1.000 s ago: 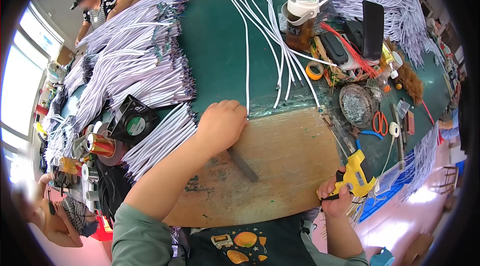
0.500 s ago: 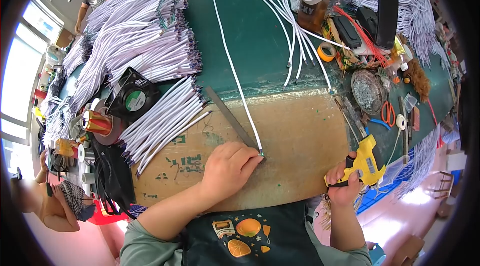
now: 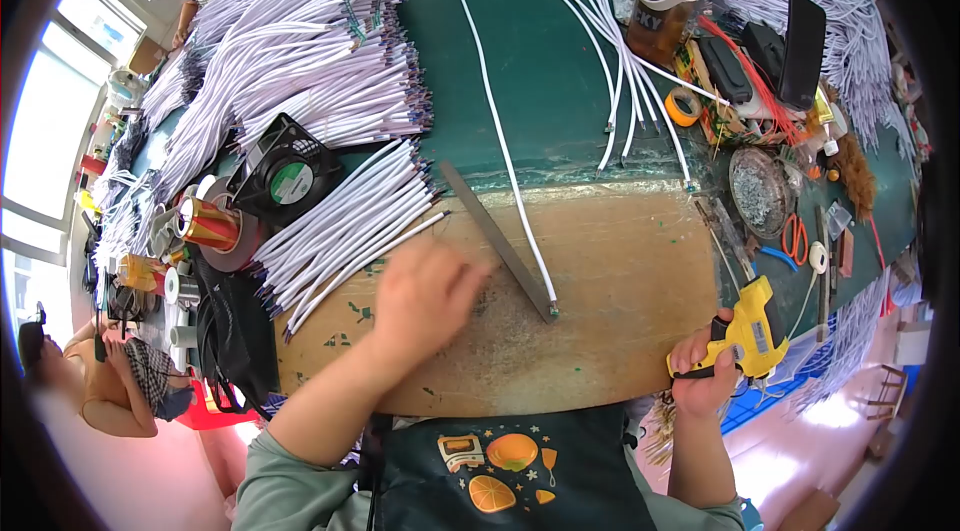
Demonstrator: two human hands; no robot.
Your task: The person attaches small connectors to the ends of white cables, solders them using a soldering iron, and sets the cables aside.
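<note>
My right hand grips a yellow hot glue gun at the right edge of the brown board. Smeared by motion, my left hand hovers over the left part of that board, near a pile of short white cables; its fingers cannot be read. A single white cable stretches from the green tabletop onto the board. Its near end meets the tip of a flat metal strip lying slantwise, and no hand touches either one.
Large heaps of white cables fill the back left. Several loose cables lie by a lidded drink cup. Orange tape, a bowl and orange scissors sit right; a black fan and can left. Other people are at left.
My left hand has let go of the single cable's near end and moved left and up towards the cable pile. The glue gun stays in my right hand. The whole view has shifted slightly.
</note>
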